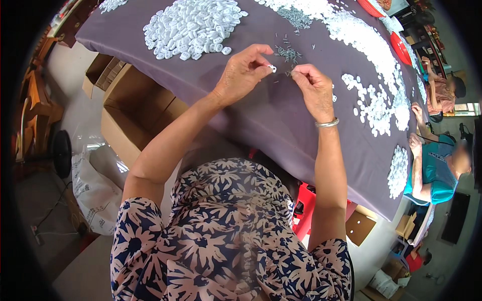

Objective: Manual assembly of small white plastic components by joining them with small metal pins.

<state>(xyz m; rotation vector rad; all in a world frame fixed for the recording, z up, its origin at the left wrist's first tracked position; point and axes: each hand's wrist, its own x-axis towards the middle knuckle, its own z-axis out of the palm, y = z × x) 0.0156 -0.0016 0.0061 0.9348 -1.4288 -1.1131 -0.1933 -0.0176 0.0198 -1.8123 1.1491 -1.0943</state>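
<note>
Held over the dark cloth on the table, my left hand (243, 71) pinches a small white plastic piece (272, 68) between thumb and forefinger. Just to its right, my right hand (313, 89) is closed in a pinch, with what looks like a small grey pin (288, 73) at its fingertips. Between and beyond my hands lies a small heap of grey pins (288, 54), with a few loose ones around it. Beyond my left hand is a large heap of white oval plastic pieces (193, 27).
A second pile of grey pins (295, 18) lies farther back. Many white pieces (369, 45) spread along the right, near a red basket (400, 50). A co-worker in teal (436, 168) sits at the right edge. An open cardboard box (135, 110) stands below the table's left edge.
</note>
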